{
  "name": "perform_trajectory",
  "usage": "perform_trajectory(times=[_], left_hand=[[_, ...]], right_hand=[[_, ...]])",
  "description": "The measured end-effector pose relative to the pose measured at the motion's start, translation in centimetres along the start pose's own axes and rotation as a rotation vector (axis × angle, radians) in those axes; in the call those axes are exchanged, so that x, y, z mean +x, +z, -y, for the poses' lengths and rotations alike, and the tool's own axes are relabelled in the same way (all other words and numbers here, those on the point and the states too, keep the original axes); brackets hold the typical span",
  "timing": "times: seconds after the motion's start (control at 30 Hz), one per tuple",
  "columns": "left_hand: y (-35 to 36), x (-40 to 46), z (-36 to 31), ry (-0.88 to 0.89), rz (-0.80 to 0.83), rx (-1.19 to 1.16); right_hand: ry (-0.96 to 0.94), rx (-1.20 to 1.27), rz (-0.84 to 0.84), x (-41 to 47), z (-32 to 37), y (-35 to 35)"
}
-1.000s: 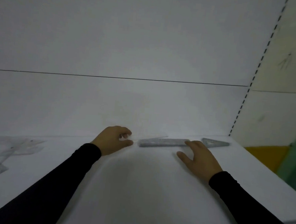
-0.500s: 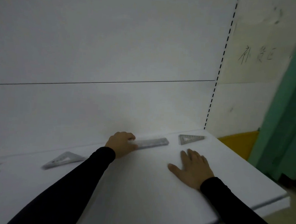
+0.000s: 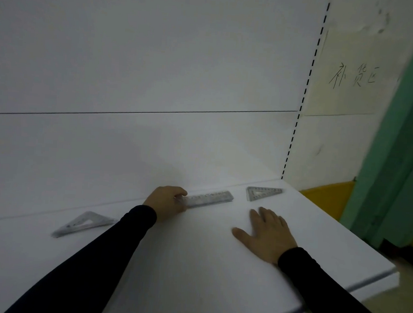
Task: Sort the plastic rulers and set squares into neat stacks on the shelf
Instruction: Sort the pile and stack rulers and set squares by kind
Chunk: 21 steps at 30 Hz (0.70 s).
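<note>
On the white shelf [image 3: 193,265], close to the back panel [image 3: 137,151], a clear plastic ruler [image 3: 208,198] lies flat with its long edge roughly parallel to the back edge. The left hand [image 3: 164,202] has its curled fingers over the ruler's left end, thumb at the near edge, so it seems to be pinching that end, though the exact contact is hard to make out. The right hand [image 3: 267,234] lies flat and spread on the shelf, holding nothing, near the ruler but apart from it. A small clear set square [image 3: 261,193] lies just right of the ruler at the shelf's back right corner, not touching it, and a larger set square [image 3: 84,223] lies flat well to the left, beyond the left sleeve [image 3: 100,259]; faint clear pieces at the far left edge are too blurred to identify. These pieces are likely very light, thin and fairly stiff, with some flex along the length, and smooth enough to slide easily on the slick surface. Lying flush, they offer little to grab from above, so a sensible hold is by an end or a corner: tip one edge up with a fingertip, or slide the piece toward the shelf's front edge, then pinch it between thumb and fingers. Pressing hard or bending risks snapping the thin plastic.
</note>
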<state>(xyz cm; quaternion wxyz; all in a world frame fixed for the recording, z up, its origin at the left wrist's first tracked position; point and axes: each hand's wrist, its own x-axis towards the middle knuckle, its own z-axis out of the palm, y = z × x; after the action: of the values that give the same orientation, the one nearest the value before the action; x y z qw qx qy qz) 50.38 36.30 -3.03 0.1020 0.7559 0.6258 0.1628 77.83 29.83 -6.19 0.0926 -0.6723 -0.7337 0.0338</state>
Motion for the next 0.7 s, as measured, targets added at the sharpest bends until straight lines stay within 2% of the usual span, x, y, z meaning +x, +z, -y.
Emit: perform_trajectory(times=[0.23, 0.37, 0.53, 0.7], left_hand=[[-0.1, -1.0, 0.0, -0.025, 0.001, 0.007], [-1.3, -3.5, 0.4, -0.007, -0.092, 0.044], [-3.3, -9.2, 1.6, -0.081, -0.222, 0.067], [-5.5, -17.7, 2.8, -0.252, -0.323, 0.114]], right_hand=[[-0.016, 0.084, -0.023, -0.1, -0.2, -0.2], [-0.091, 0.15, -0.085, -0.2, -0.3, -0.9], [-0.316, 0.198, -0.097, 0.5, 1.5, -1.7], [-0.615, 0.236, -0.07, 1.3, 6.3, -2.1]])
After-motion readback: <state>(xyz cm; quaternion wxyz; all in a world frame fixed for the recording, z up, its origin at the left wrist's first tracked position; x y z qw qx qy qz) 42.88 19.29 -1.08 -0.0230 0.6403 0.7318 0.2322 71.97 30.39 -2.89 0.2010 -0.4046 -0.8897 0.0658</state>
